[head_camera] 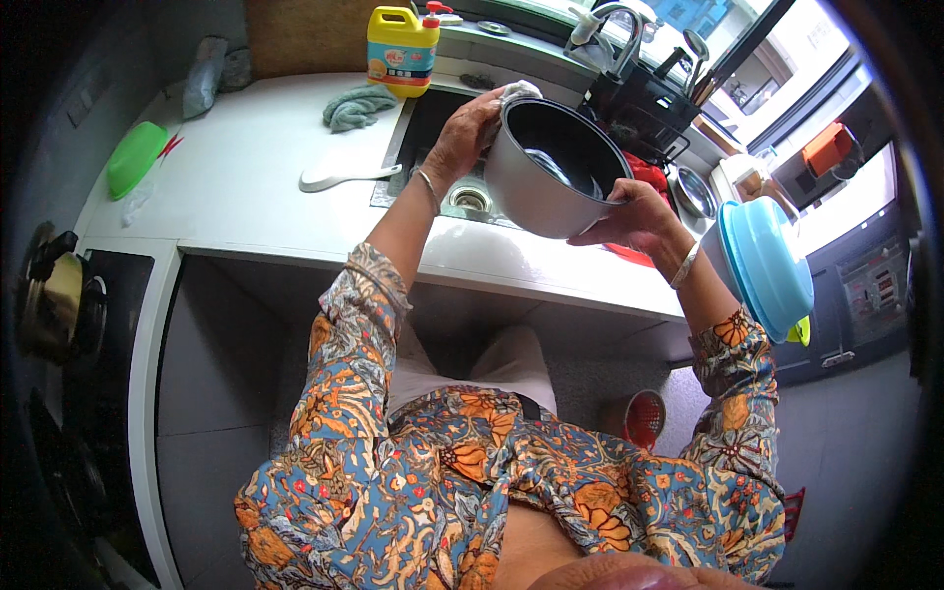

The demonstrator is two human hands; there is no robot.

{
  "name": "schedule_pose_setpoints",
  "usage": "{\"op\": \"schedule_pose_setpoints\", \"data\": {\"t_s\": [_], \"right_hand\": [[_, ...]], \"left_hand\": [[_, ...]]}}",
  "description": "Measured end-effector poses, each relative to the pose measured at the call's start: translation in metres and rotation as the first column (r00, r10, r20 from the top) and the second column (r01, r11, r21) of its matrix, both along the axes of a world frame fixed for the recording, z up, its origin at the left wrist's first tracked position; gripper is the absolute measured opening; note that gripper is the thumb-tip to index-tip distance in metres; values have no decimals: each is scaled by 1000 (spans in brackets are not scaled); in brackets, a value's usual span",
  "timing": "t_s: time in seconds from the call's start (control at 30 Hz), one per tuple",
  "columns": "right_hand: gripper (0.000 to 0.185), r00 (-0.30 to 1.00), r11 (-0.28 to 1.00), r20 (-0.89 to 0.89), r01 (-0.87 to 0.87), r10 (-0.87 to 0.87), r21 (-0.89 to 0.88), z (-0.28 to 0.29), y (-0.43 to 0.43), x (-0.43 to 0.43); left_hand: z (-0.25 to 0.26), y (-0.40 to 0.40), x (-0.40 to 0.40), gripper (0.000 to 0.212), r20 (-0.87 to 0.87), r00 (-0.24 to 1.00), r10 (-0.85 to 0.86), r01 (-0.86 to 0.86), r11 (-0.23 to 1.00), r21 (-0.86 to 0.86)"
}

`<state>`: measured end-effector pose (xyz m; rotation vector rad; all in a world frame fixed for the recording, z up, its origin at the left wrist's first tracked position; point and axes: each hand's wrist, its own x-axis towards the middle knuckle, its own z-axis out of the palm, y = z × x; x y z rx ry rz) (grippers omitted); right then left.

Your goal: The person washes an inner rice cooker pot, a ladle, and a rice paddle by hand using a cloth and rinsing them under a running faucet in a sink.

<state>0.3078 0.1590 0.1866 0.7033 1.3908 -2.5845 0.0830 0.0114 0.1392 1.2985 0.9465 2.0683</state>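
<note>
Both my hands hold a rice cooker inner pot (546, 188), grey outside and dark inside, tilted over the sink's drain side. My left hand (472, 133) presses a pale cloth (521, 90) against the pot's left rim. With thumb over the rim, my right hand (636, 217) grips the pot's right side. Bright reflections show inside the pot; I cannot tell whether it holds water. Below and left of it, the sink drain (470, 198) is visible. A white rice paddle (348, 177) lies on the counter, its handle reaching over the sink's left edge.
A yellow detergent jug (403, 55) and a green rag (360, 108) are behind the paddle. The faucet (627, 37) and a black utensil rack (641, 103) stand behind the pot. Light-blue basins (771, 265) sit right of my forearm. A green bowl (137, 160) leans far left.
</note>
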Motion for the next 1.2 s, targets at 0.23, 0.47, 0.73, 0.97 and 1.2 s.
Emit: {"op": "schedule_pose_setpoints", "data": {"t_s": [0.23,0.47,0.73,0.97,1.2], "right_hand": [[46,998,999,-58,-39,37,-32,6,-16,9],[30,999,997,-32,-21,19,-69,8,-40,9],[29,998,997,-55,-27,23,-77,16,-53,2],[50,991,992,-135,12,5,127,26,-48,1],[46,1000,965,-21,13,-8,263,21,-40,-8]], "left_hand": [[-3,23,-17,37,-121,985,-126,119,991,-61],[-23,26,-14,36,340,782,-522,565,825,-31],[-70,18,-10,40,496,744,-447,488,871,53],[-92,-7,15,43,446,859,-252,276,961,10],[-72,-46,53,36,607,759,-235,405,901,-156]]}}
